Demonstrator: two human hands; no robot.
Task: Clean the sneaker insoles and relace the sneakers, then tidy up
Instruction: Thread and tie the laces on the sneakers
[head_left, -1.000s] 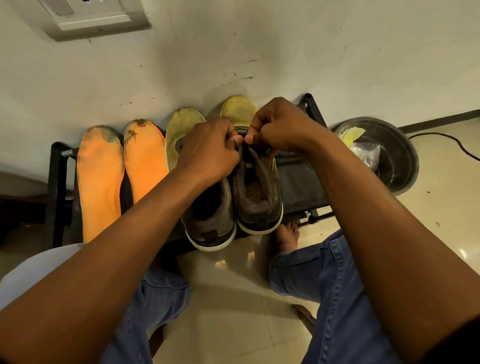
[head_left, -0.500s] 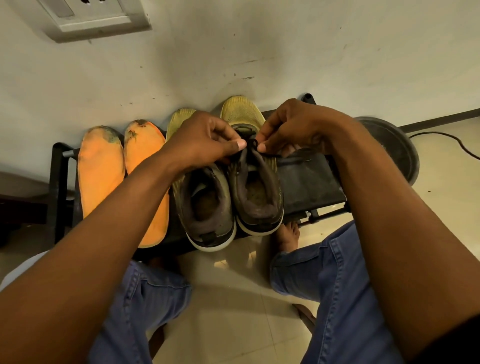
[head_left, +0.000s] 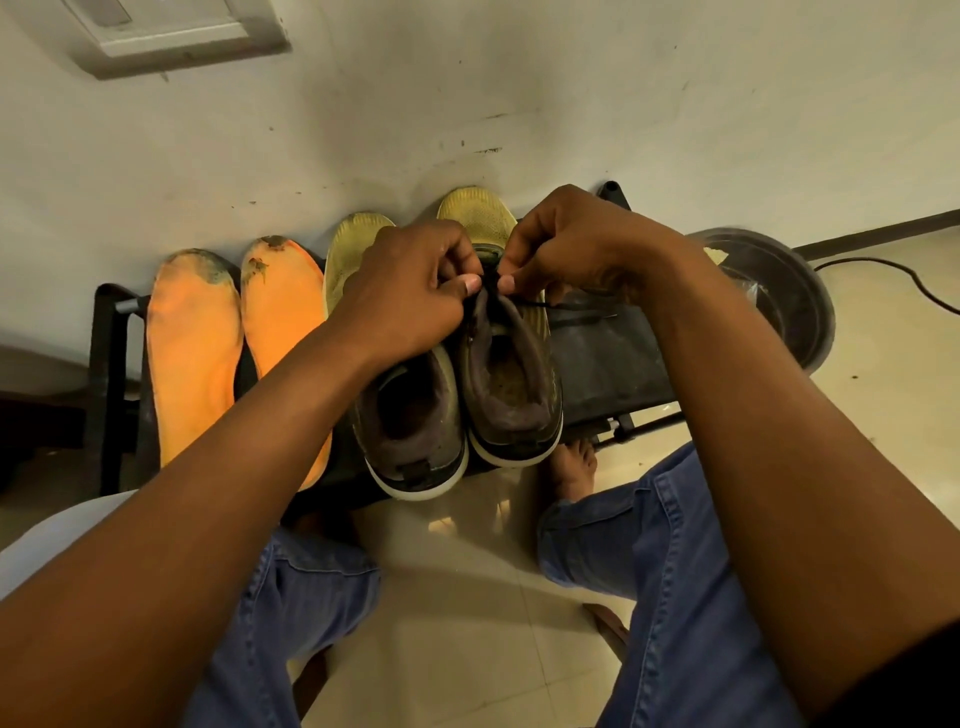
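A dark round basin (head_left: 800, 306) sits on the tiled floor (head_left: 467, 597) beside a black cable (head_left: 904, 278).

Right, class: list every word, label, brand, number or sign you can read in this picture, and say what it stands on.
None can be read.
Right sneaker: no brand or size mark shows.
Left sneaker: a dark heel tab, no lettering visible.
Orange insoles: only dirt stains, no print.
Wall plate at top left: blank as far as it shows.
Dark basin: a yellow scrap inside, too small to tell whether it bears text.
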